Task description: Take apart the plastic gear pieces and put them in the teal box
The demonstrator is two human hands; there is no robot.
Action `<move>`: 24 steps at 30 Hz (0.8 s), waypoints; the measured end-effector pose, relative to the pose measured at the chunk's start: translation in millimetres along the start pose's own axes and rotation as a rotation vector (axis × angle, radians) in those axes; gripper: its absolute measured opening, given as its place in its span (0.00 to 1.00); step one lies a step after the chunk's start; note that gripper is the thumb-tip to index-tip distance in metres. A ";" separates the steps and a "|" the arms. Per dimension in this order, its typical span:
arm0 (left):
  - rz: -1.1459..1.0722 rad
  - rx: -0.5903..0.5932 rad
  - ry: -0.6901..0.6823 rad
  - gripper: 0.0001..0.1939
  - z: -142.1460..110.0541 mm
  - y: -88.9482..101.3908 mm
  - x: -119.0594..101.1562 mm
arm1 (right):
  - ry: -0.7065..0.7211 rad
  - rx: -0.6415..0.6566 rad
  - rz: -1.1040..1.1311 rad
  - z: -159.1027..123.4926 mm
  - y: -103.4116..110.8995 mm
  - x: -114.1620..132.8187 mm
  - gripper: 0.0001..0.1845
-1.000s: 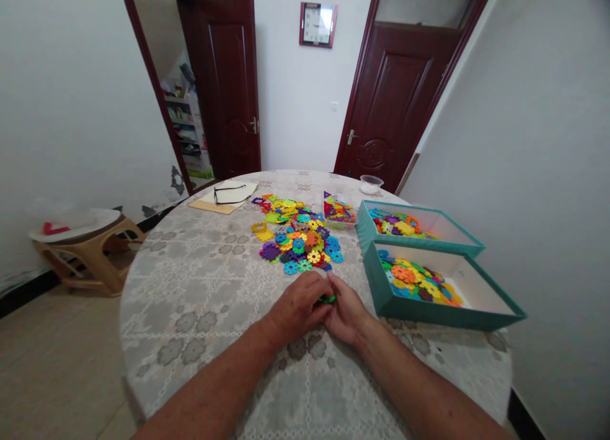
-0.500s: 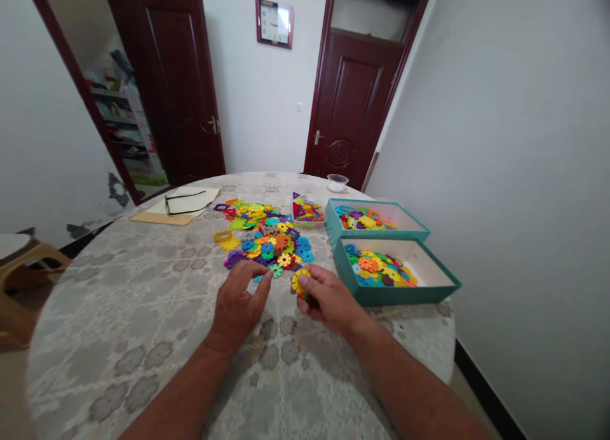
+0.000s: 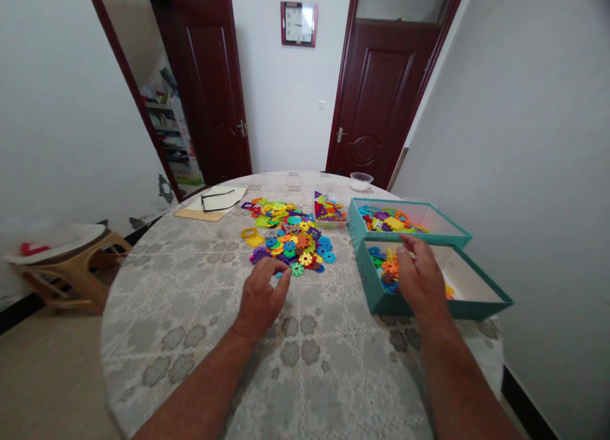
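Observation:
My left hand (image 3: 264, 294) rests at the near edge of a pile of colourful plastic flower-shaped building discs (image 3: 290, 237). Its thumb and index finger curl together beside a green disc (image 3: 297, 270); whatever may be between the fingertips is hidden. My right hand (image 3: 422, 272) is over the front teal box (image 3: 372, 287), its thumb and fingers loosened and apart. A blurred yellow disc (image 3: 391, 257) shows just left of the thumb, apparently free of it. Orange, blue and brown discs (image 3: 388, 272) lie inside this box, partly covered by the hand.
A second teal box (image 3: 452, 227) with more discs adjoins the front one. A clear tray (image 3: 331, 223) of small pieces stands behind the pile, with a clear bowl (image 3: 361, 181) farther back. Glasses (image 3: 218, 202) lie on papers (image 3: 200, 214) at the left. A stool (image 3: 71, 268) is beside the table.
My right hand has moved right from the table's middle to above the front box, and the yellow disc it held has left its grip. My left hand has stayed beside the pile. The view has turned left.

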State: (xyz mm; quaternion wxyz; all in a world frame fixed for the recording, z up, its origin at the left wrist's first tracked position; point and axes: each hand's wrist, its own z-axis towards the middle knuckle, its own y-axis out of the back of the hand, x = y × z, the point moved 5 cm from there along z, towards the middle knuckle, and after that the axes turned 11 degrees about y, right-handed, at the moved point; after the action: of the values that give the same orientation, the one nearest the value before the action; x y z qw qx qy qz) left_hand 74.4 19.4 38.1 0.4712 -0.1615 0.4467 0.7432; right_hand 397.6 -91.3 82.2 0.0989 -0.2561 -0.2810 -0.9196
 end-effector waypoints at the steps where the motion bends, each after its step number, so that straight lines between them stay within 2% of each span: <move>1: 0.004 -0.007 0.004 0.06 0.4 1.4 0.3 | 0.030 -0.022 -0.017 -0.2 0.9 4.1 0.24; 4: 0.019 -0.018 0.019 0.06 1.2 3.4 2.3 | 0.163 -0.098 -0.023 -5.7 2.0 30.1 0.20; 6: 0.030 -0.022 0.034 0.05 1.7 3.2 5.6 | 0.290 -0.088 0.055 -16.6 -5.1 55.3 0.17; 9: 0.031 -0.034 0.078 0.05 2.9 2.3 15.5 | 0.477 0.128 0.226 -46.8 -36.1 91.2 0.16; 11: 0.023 -0.053 0.127 0.06 4.6 2.7 25.7 | 0.550 0.302 0.288 -72.7 -63.6 104.0 0.18; 14: 0.030 -0.095 0.223 0.15 11.2 6.7 44.3 | 0.576 0.442 0.279 -104.2 -100.1 101.9 0.21; 17: 0.116 -0.120 0.295 0.25 25.8 13.0 62.7 | 0.543 0.460 0.241 -117.5 -121.8 87.2 0.23; 19: 0.209 -0.103 0.329 0.28 39.9 16.1 75.6 | 0.507 0.441 0.236 -118.1 -127.6 78.7 0.23; 24: 0.430 0.022 0.423 0.33 73.0 13.3 112.8 | 0.459 0.387 0.266 -114.1 -129.2 70.9 0.20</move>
State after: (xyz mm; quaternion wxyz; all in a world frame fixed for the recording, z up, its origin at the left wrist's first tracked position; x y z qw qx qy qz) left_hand 19.6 139.6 10.4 0.2011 -0.2093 0.5670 0.7709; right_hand 247.8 -52.4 -21.8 0.3255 -0.0529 -0.3849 -0.8620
